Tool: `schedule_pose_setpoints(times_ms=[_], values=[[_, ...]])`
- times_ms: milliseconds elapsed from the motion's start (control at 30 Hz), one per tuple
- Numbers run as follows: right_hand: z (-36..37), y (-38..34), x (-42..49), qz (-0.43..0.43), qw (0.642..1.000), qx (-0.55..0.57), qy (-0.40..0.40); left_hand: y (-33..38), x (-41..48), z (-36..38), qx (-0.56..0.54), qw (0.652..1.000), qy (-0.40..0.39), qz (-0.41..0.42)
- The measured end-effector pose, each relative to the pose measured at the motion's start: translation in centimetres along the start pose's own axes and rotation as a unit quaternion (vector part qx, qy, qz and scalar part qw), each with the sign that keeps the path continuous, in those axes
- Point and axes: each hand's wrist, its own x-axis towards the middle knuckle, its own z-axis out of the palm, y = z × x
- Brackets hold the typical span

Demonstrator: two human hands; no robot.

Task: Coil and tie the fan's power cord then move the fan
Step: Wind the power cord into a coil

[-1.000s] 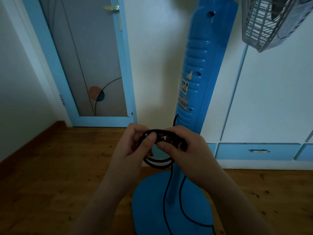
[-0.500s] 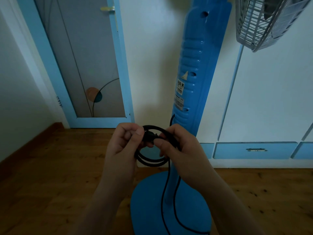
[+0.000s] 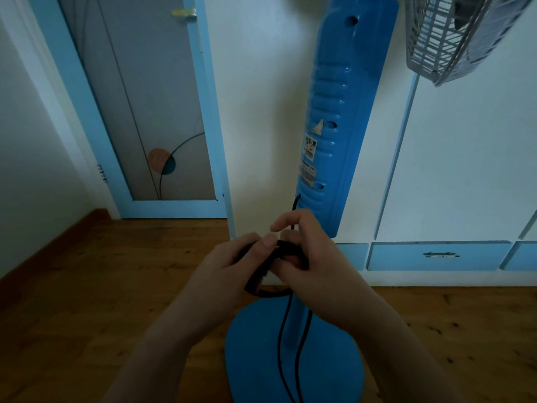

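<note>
A blue pedestal fan (image 3: 340, 117) stands on a round blue base (image 3: 261, 359), its grey grille (image 3: 453, 33) at the top right. Its black power cord (image 3: 286, 338) leaves the column's lower back and hangs down over the base in two strands. A small coil of that cord is bunched between my hands in front of the column. My left hand (image 3: 232, 271) pinches the coil's left side with thumb and fingers. My right hand (image 3: 313, 257) grips the right side, its index finger lifted. My fingers hide most of the coil.
A blue-framed door (image 3: 136, 112) with a grey panel is at the back left. White cabinets with blue drawers (image 3: 438, 255) line the wall behind the fan. The floor (image 3: 101, 301) is wooden, with a skirting board along the left wall.
The coil has been squeezed smaller and flatter between my hands. My right index finger has lifted off the cord. The view shifted slightly, so the fan appears further right.
</note>
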Motion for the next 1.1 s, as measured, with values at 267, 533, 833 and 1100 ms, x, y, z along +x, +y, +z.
schedule_pose_setpoints(times_ms=[267,533,833,1100], values=[[-0.1,0.9,0.6,0.015,0.992,0.094,0.084,-0.2,0.1,1.6,-0.058,0.988,0.136,0.037],[0.6,0.9,1.0,0.074,0.930,0.355,0.055,-0.4,0.4,2.2,-0.181,0.963,0.196,0.034],[0.2,1.2,0.9,0.029,0.992,0.096,0.080,-0.5,0.4,1.6,-0.127,0.990,0.057,0.019],[1.5,1.2,1.0,0.044,0.975,0.182,0.123,-0.1,0.2,3.0,-0.187,0.963,0.195,0.018]])
